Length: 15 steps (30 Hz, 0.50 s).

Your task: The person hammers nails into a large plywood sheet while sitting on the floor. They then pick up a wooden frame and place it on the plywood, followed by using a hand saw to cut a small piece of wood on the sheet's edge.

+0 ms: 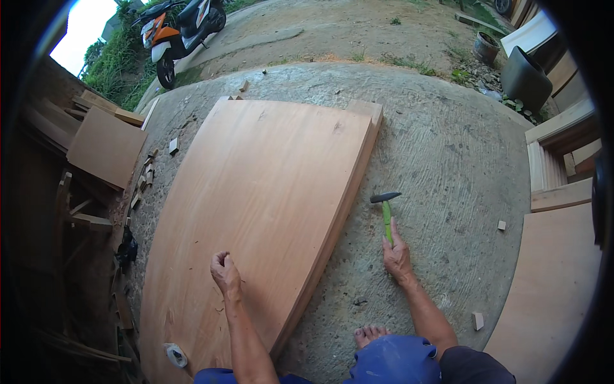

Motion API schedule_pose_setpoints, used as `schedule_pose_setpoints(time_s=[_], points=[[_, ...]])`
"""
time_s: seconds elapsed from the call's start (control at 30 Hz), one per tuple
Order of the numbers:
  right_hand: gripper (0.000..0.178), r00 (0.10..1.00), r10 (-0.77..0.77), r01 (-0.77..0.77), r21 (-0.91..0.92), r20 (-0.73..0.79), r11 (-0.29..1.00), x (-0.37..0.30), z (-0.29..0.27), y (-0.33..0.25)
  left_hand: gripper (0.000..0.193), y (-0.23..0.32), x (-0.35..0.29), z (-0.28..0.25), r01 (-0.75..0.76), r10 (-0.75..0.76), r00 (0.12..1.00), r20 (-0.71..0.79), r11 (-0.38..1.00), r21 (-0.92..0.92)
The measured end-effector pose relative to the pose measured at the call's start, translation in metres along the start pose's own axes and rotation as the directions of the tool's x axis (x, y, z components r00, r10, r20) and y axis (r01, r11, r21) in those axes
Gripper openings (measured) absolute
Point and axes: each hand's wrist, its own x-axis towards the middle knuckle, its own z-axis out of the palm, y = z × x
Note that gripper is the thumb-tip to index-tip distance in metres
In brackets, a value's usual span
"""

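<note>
Hammer [386, 214]: dark steel head, green handle, on concrete floor [448, 160] beside plywood panel [256, 211]. Head-heavy, rigid; best gripped low on handle. Right hand [397, 256] closes on handle; left hand [224, 271] loosely fisted on panel.

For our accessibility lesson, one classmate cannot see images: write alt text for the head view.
Seen from above, a person's right hand grips a green-handled hammer over concrete ground, while the left hand, fingers curled, rests on a large plywood panel. A scooter is parked beyond.
</note>
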Motion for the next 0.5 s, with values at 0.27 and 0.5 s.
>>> schedule_pose_setpoints(time_s=[0.27,0.5], points=[[0.07,0.997,0.063,-0.063,-0.008,0.043,0.998,0.0,0.006,-0.015,0.016,0.181,0.0,0.176,0.237,0.114,0.892,0.438,0.706,-0.667],[0.072,0.994,0.098,-0.097,-0.017,0.054,0.995,-0.005,0.005,-0.023,0.022,0.232,-0.003,0.298,-0.088,0.333,0.893,0.302,0.788,-0.609]])
